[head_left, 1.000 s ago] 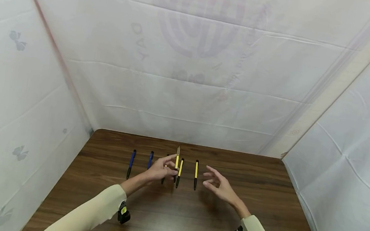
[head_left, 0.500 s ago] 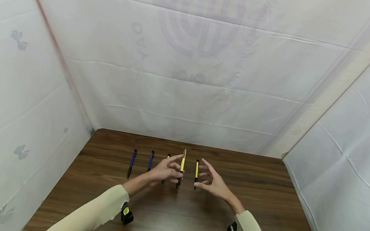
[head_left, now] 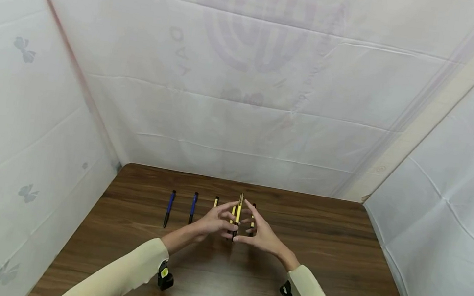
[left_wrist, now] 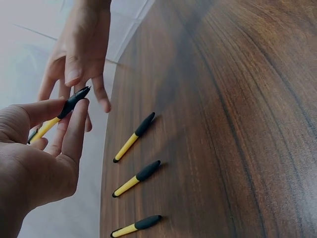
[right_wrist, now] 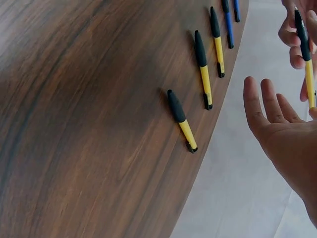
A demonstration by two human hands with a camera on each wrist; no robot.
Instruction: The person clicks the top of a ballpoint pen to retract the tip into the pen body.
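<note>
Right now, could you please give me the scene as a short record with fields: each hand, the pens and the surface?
left hand: pinches a yellow pen, lifted off the table
right hand: fingers straight, spread beside the held pen; contact cannot be told
yellow pens on table: three, lying in a row
blue pens: two, lying further left in the same row
surface: dark wooden table
surroundings: white sheets on three sides

Right hand (right_wrist: 282,134) is hovering past the table's (right_wrist: 89,124) edge, palm open, fingers straight. Left hand (right_wrist: 297,37) is pinching a yellow pen (right_wrist: 306,59), black grip upward, at the top right. Three yellow pens (right_wrist: 181,119) are lying in a row near the table edge; two blue pens (right_wrist: 229,20) are lying beyond them.
</note>
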